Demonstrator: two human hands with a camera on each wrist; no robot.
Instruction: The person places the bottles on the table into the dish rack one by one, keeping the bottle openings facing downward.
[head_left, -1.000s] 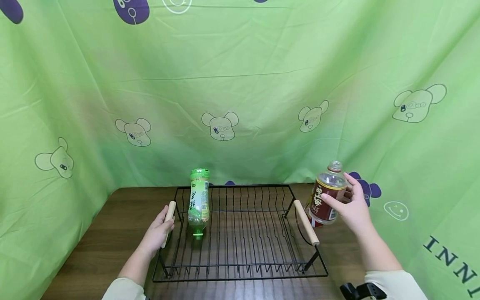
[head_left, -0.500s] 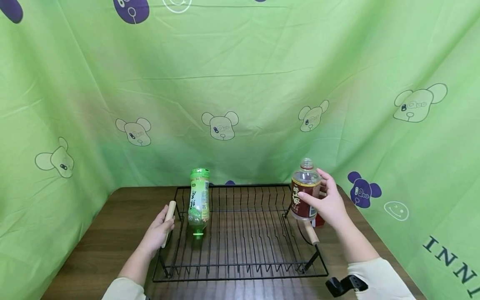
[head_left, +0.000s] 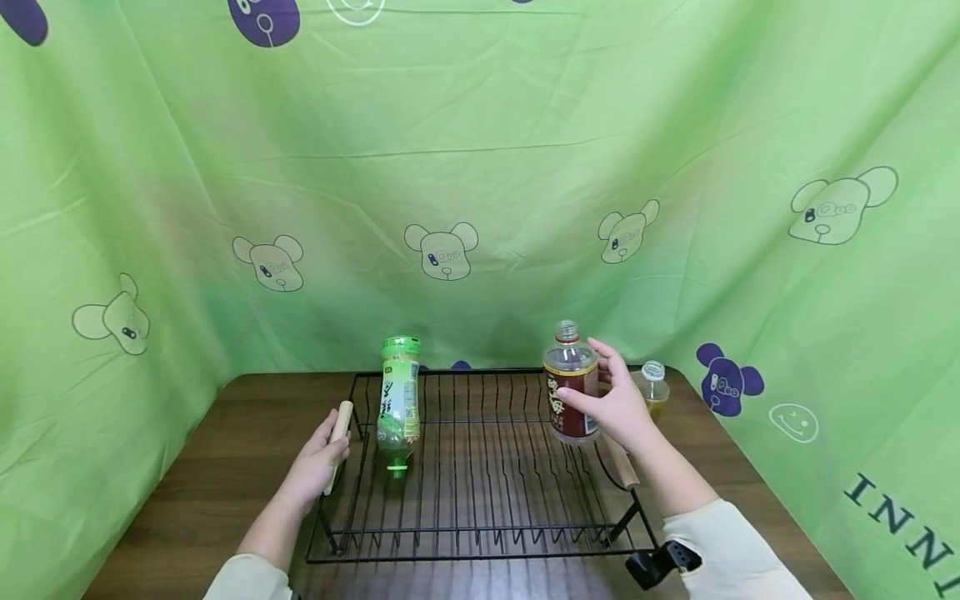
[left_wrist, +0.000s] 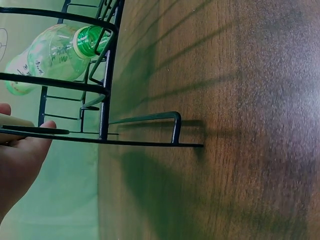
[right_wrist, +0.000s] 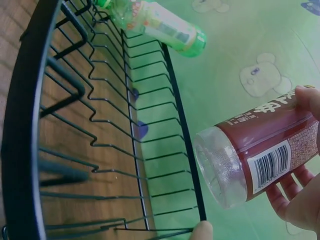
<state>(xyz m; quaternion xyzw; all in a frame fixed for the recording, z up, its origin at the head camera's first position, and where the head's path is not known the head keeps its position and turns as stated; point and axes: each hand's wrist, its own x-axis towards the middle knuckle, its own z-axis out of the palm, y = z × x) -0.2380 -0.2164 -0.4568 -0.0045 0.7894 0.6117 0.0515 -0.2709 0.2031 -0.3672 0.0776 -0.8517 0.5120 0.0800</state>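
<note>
Wooden handle [head_left: 343, 419] left, brown-labelled bottle [head_left: 572, 392] right.
My left grip [head_left: 317, 465] clasps that handle; past the upended green bottle [head_left: 399, 400], my right grip [head_left: 617, 407] pinches the brown-labelled bottle upright over the rack [head_left: 480, 557]. I'd brace firmly and lower gently.

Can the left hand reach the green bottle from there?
Probably yes: the green bottle is near the left hand and the way over the handle looks free, though the hand grips that handle and must let go first.

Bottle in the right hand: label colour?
The label is dark red, best seen in the right wrist view.
</note>
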